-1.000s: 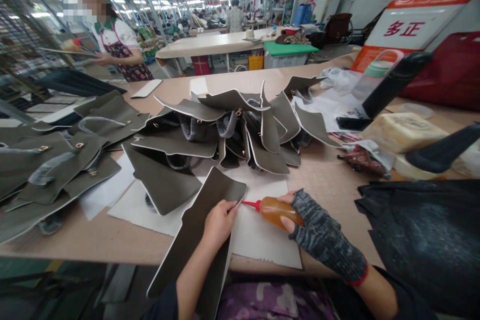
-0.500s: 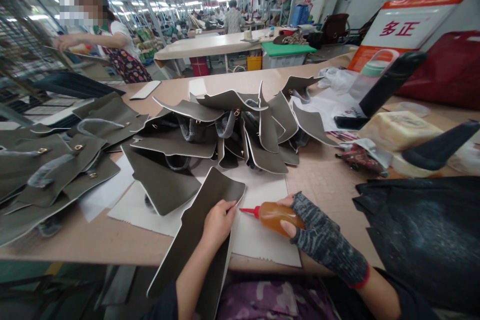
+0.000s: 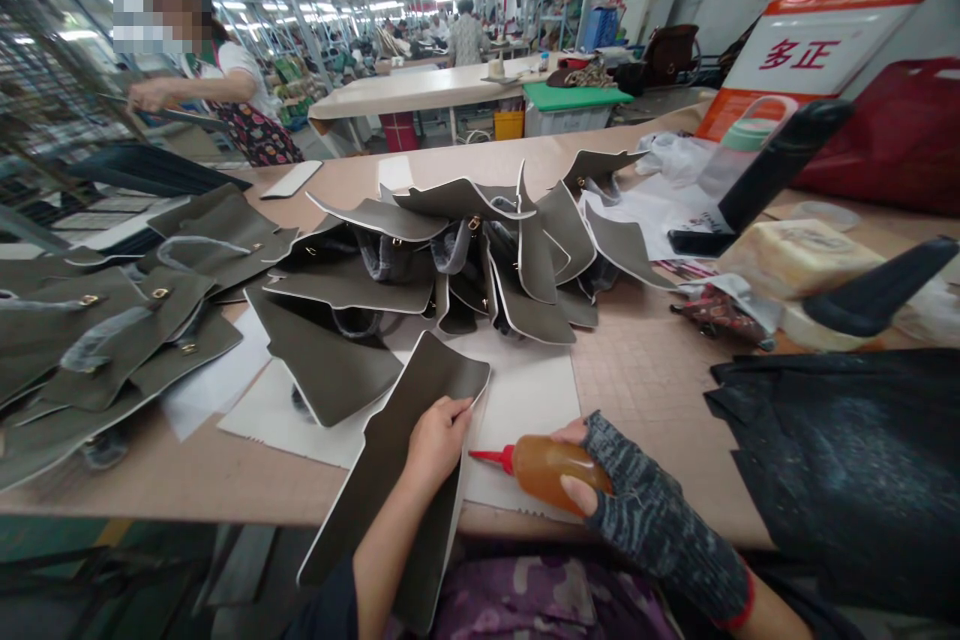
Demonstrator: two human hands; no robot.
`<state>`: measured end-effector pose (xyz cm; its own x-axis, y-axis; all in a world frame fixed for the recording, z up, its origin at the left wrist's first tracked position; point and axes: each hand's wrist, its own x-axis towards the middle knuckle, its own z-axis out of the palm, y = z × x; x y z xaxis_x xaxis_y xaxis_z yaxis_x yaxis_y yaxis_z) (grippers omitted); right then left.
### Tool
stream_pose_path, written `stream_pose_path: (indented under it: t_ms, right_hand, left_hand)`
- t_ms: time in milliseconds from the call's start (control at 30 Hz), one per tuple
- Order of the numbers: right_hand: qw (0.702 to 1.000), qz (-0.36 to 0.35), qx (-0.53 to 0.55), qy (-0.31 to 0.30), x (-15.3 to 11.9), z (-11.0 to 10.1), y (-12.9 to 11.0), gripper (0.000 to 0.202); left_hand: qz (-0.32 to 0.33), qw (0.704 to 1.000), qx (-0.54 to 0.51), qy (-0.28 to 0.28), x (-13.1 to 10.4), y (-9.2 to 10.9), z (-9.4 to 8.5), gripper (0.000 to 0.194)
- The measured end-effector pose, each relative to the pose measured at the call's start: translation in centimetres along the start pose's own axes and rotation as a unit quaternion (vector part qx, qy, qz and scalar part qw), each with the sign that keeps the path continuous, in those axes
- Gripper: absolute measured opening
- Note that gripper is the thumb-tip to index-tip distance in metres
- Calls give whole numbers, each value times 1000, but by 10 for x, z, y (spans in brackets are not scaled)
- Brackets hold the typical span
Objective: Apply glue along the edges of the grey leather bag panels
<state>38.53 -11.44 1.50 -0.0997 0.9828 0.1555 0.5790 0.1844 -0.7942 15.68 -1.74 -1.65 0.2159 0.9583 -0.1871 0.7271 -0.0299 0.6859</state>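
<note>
My left hand is closed on the right edge of a dark olive leather bag panel with white edges, which slants down past the table's front edge towards my lap. In my right hand, which wears a grey fingerless knit glove, lies a squeeze bottle of amber liquid with a red nozzle. The nozzle's tip points left, at or very near the panel's right edge below my left hand. Whether it touches cannot be made out. Beneath the bottle is a white board on the table.
Similar olive panels with wrapped handles and gold fittings are heaped behind, with more panels at the left. Black sheets lie on the right, near a black-handled tool and a yellowish block. A co-worker stands at the far left.
My right hand and the bottle have moved down towards me, the nozzle sliding lower along the panel's right edge. My left hand holds the panel almost still. The co-worker's hands have shifted right.
</note>
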Motion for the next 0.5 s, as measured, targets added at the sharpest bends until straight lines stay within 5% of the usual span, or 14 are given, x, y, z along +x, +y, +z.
stream_pose_path:
  t_ms: [500]
  right_hand:
    - [993, 24, 95, -66, -14, 4, -24, 19]
  left_hand:
    - [18, 999, -33, -5, 1, -5, 1, 30]
